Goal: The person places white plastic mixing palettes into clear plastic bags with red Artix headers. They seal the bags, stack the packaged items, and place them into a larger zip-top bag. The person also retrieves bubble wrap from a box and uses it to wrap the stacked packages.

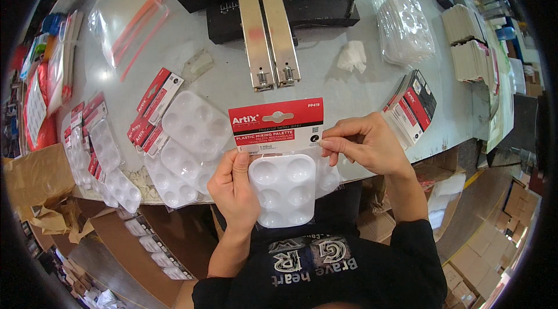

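Observation:
A white plastic paint palette (282,191) with round wells hangs below a red, black and white header card (276,124), over the table's front edge. My left hand (235,188) is closed on the left side, its thumb at the card's lower left corner. With thumb and fingertips, my right hand (369,145) pinches the card's right edge near its lower corner. Part of another white palette (329,177) shows behind, beneath my right hand. Left of my hands lie several carded palettes (195,126), overlapping one another.
A black machine (283,12) with two metal arms stands at the back. Stacked header cards (410,106) lie to the right, below bagged clear plastic (404,24). More carded palettes (104,149) are at far left, under a clear bag (125,21). Cardboard boxes (381,224) sit below the table.

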The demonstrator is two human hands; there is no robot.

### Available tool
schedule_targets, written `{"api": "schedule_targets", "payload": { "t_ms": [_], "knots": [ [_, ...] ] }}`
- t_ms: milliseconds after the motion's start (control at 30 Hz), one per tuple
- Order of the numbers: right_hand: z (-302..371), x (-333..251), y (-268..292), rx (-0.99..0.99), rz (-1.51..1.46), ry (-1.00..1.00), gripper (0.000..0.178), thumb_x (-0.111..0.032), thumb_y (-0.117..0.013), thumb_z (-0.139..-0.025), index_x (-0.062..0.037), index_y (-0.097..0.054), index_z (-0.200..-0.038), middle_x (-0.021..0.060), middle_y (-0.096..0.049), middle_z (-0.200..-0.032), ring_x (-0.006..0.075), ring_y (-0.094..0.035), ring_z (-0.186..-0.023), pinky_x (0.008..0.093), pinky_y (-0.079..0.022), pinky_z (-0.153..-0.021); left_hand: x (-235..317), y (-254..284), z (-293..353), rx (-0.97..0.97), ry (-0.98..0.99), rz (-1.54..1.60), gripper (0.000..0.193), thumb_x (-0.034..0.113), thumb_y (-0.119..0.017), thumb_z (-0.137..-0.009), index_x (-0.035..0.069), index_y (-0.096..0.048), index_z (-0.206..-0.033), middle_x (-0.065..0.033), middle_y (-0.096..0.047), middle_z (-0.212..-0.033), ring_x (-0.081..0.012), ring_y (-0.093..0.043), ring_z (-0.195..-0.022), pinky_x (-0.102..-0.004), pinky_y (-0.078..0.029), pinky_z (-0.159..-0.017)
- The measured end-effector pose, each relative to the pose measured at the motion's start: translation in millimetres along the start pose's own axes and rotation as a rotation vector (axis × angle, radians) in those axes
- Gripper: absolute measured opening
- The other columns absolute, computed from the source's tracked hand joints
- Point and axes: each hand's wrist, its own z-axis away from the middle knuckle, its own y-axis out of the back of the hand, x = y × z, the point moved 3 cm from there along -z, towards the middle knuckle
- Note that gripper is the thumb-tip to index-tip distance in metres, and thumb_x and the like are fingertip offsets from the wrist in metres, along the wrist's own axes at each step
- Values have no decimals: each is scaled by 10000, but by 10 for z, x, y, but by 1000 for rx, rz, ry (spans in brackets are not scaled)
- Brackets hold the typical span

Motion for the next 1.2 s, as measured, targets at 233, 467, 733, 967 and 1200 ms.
{"api": "schedule_targets", "payload": {
  "t_ms": [233, 467, 733, 967, 1200],
  "knots": [
    [66, 48, -115, -33, -187, -42, 128, -89, -647, -851, 38, -625, -845, 42, -621, -696, 86, -598, -602, 202, -466, -560, 27, 9, 24, -15, -20, -124, 232, 142, -468, -981, -38, -557, -864, -56, -601, -704, -75, -488, -657, -228, -426, -633],
    [-580, 193, -183, 226, -465, 57, 145, -129, -604, -877, -19, -582, -785, 31, -570, -630, 107, -563, -549, 220, -386, -464, -87, -240, -585, 31, -75, -207, 318, 232, -395, -1011, -12, -446, -814, -100, -495, -685, -143, -412, -656, -292, -387, -613],
    [-664, 314, -149, 256, -441, 184, 167, -155, -595, -896, 0, -606, -836, 33, -579, -642, 116, -569, -558, 239, -415, -499, -416, -242, -658, 34, -171, -156, 316, 244, -410, -1003, -11, -494, -836, -112, -515, -693, -159, -446, -658, -299, -394, -610],
    [352, 285, 1258, 1144, 606, 140, 337, -273, -484, -977, 33, -604, -907, 104, -653, -847, 178, -627, -817, 298, -486, -736, 266, 816, -776, 446, -113, -768, 246, 173, -496, -946, -48, -568, -1027, -152, -569, -936, -317, -559, -857, -408, -438, -820],
    [605, 991, 2152, 637, 744, -59, 866, -390, -760, -744, 43, -350, -1372, 219, -456, -1338, 282, -474, -1219, 357, -364, -1002, -237, -192, -134, -176, -289, -680, 267, 181, -690, -801, 18, -551, -960, -103, -482, -884, -202, -491, -738, -315, -424, -633]
  ]
}}
